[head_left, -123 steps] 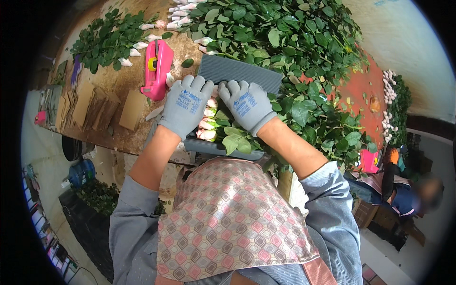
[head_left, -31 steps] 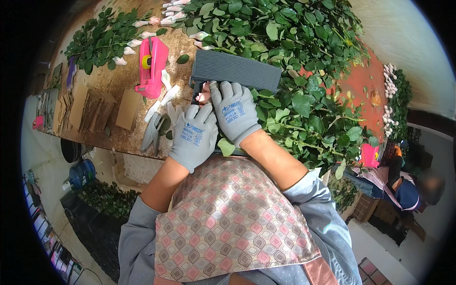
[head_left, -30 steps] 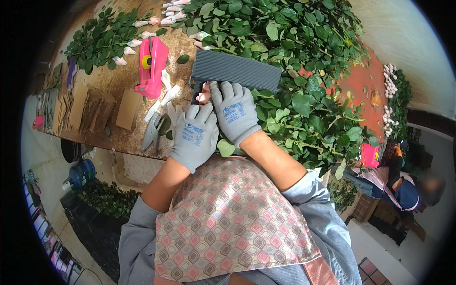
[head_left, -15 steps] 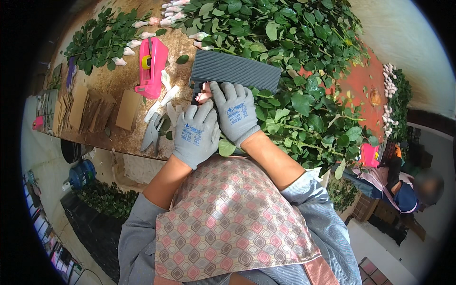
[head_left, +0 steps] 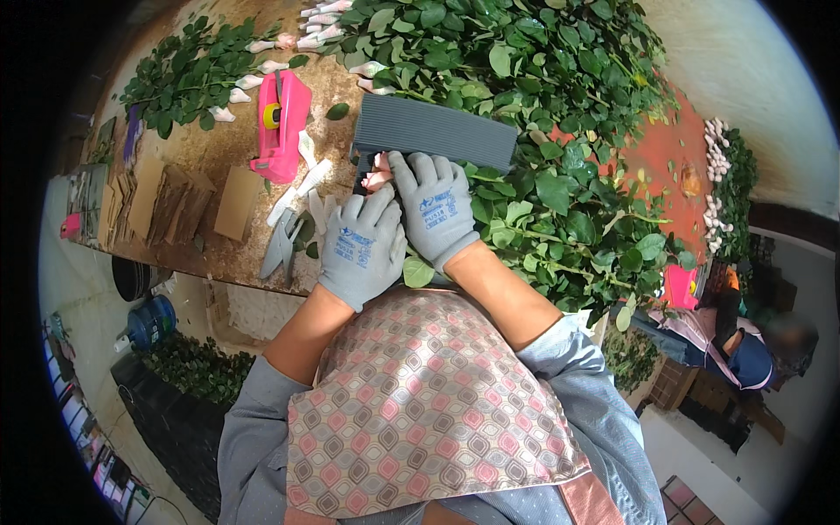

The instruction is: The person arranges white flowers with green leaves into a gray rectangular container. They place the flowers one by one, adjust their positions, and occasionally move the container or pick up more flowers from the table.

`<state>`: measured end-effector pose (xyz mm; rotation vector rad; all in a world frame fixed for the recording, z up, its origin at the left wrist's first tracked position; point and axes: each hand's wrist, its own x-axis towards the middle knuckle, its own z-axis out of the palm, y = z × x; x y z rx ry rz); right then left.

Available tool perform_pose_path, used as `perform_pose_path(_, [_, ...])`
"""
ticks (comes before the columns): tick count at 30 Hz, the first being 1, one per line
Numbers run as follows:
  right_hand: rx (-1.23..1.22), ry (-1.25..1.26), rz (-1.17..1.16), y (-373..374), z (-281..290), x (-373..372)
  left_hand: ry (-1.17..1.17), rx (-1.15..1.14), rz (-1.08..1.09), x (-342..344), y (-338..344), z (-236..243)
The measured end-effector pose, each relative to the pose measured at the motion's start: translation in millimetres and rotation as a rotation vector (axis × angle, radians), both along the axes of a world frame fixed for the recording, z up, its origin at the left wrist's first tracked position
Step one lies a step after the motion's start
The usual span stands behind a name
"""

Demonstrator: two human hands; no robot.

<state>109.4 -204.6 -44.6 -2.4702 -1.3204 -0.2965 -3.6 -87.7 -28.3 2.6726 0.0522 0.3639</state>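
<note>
Two or so pale pink rose heads (head_left: 378, 173) show just beyond my fingertips, against the lower edge of a dark grey ribbed stand (head_left: 437, 131). My left hand (head_left: 361, 248), in a grey glove, is closed with bent fingers just below the blooms. Beside it my right hand (head_left: 433, 208), gloved alike, has its fingers together and curled over the roses at their right side. Both palms face down and hide most of the stems. Leafy stems (head_left: 516, 214) spread out to the right of my right hand.
Left of the stand are a pink tape dispenser (head_left: 280, 127), white paper-like sleeves (head_left: 312, 177), pruning shears (head_left: 279, 248) and cardboard pieces (head_left: 236, 203). Rose bunches with white-wrapped heads (head_left: 249, 81) lie at the far left. A large leafy heap (head_left: 490, 52) covers the back. Another person (head_left: 726, 337) is at far right.
</note>
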Motion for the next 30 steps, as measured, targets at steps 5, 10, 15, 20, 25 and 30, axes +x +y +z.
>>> perform_pose_path(5, [0.011, -0.001, 0.003, 0, -1, 0, 0.027, 0.015, 0.004, 0, 0, 2])
perform_pose_path(10, [-0.001, 0.009, 0.009, -1, -1, -1, -0.024, 0.084, 0.007, -1, 1, 0])
perform_pose_path(15, [-0.014, 0.028, 0.003, 0, -1, 0, -0.012, 0.081, 0.001, -1, 1, -1])
perform_pose_path(20, [-0.011, 0.032, 0.015, 0, 0, 1, 0.025, 0.111, -0.001, -3, 1, 8])
perform_pose_path(25, [-0.092, 0.041, 0.025, -2, 8, 2, 0.056, -0.038, -0.014, -21, -1, 11])
perform_pose_path(30, [-0.155, 0.003, 0.088, 0, 35, 6, 0.029, -0.018, -0.024, -35, 0, 13])
